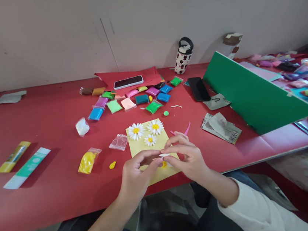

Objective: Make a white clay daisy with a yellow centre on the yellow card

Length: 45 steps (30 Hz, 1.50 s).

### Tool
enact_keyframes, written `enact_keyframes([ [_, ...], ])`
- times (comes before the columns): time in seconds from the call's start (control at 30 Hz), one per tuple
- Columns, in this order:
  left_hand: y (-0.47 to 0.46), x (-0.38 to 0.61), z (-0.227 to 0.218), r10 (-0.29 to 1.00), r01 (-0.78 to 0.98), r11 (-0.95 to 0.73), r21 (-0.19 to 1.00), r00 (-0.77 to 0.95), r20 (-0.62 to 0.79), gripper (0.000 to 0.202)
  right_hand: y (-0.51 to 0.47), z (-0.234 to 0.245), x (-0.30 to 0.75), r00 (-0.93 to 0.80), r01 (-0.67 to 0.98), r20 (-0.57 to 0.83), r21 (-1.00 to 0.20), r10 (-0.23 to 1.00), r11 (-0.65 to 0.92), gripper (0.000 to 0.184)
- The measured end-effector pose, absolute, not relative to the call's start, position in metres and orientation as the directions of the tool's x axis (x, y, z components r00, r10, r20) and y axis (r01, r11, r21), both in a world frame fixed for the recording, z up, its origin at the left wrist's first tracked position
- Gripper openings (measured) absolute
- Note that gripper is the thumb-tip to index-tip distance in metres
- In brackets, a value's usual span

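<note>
Between the fingertips of my left hand and my right hand is a small white clay petal, pinched from both sides. Just below it lies a yellow card bearing three white daisies, one of them a large daisy at its upper left. A yellow flower centre with some white around it shows under my fingers, partly hidden. Behind my right hand, a pink modelling tool sticks out. Left of the card are a bit of yellow clay and a crumpled clear wrapper.
Several coloured clay packets lie beyond the card, near a white-edged phone. A green board leans at the right, beside folded paper and a black phone. A patterned bottle stands against the wall. Yellow clay pack sits left.
</note>
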<state>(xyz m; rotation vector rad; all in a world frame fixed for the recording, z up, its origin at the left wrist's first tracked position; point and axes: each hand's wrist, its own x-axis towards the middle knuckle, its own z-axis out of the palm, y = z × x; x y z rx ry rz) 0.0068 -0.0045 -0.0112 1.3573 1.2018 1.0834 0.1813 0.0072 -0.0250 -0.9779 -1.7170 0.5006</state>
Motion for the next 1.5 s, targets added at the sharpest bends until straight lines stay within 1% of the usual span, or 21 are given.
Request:
enact_keyframes([
  [0.2,-0.0070,0.0059,-0.0081,0.987,0.260,-0.155,0.953,0.081,0.139,0.008,0.0068,-0.0263,0.1822,-0.138,0.347,0.577,-0.733,0.805,0.585,0.008],
  [0.3,-0.0063,0.0056,-0.0080,0.987,0.284,-0.156,0.946,0.072,0.141,0.009,0.0069,-0.0263,0.1831,-0.110,0.357,0.575,-0.739,0.811,0.572,0.014],
  [0.43,-0.0053,0.0047,-0.0082,0.989,0.296,-0.143,0.945,0.069,0.128,0.011,0.0072,-0.0247,0.1840,-0.109,0.353,0.582,-0.735,0.806,0.579,0.003],
  [0.53,-0.0051,0.0041,-0.0077,0.985,0.330,-0.165,0.930,0.106,0.137,0.018,0.0077,-0.0242,0.1836,-0.117,0.357,0.598,-0.719,0.793,0.596,0.003],
  [0.63,-0.0052,0.0037,-0.0065,0.982,0.367,-0.187,0.911,0.106,0.159,0.012,0.0082,-0.0250,0.1832,-0.119,0.354,0.601,-0.718,0.790,0.599,0.005],
  [0.7,-0.0052,0.0034,-0.0056,0.983,0.370,-0.185,0.910,0.087,0.165,0.011,0.0083,-0.0256,0.1832,-0.113,0.355,0.593,-0.725,0.797,0.590,0.008],
  [0.77,-0.0051,0.0032,-0.0051,0.985,0.367,-0.174,0.914,0.078,0.156,0.011,0.0079,-0.0260,0.1832,-0.112,0.361,0.583,-0.731,0.805,0.579,0.004],
  [0.93,-0.0038,0.0040,-0.0063,0.983,0.365,-0.174,0.915,0.119,0.140,0.020,0.0072,-0.0259,0.1826,-0.101,0.366,0.595,-0.723,0.798,0.586,0.006],
  [1.03,-0.0037,0.0045,-0.0070,0.982,0.371,-0.183,0.910,0.108,0.154,0.013,0.0074,-0.0256,0.1823,-0.107,0.366,0.594,-0.722,0.797,0.587,0.004],
  [1.13,-0.0040,0.0040,-0.0071,0.983,0.375,-0.183,0.909,0.085,0.163,0.011,0.0075,-0.0253,0.1825,-0.107,0.370,0.586,-0.726,0.803,0.579,0.004],
  [1.3,-0.0041,0.0029,-0.0059,0.986,0.345,-0.152,0.926,0.120,0.117,0.020,0.0074,-0.0254,0.1833,-0.090,0.371,0.594,-0.725,0.800,0.580,0.007],
  [1.4,-0.0039,0.0037,-0.0042,0.989,0.341,-0.136,0.930,0.106,0.106,0.012,0.0075,-0.0259,0.1832,-0.095,0.378,0.599,-0.717,0.795,0.586,0.004],
  [1.5,-0.0038,0.0046,-0.0039,0.988,0.344,-0.148,0.927,0.095,0.122,0.011,0.0073,-0.0261,0.1824,-0.101,0.382,0.589,-0.721,0.802,0.578,0.005],
])
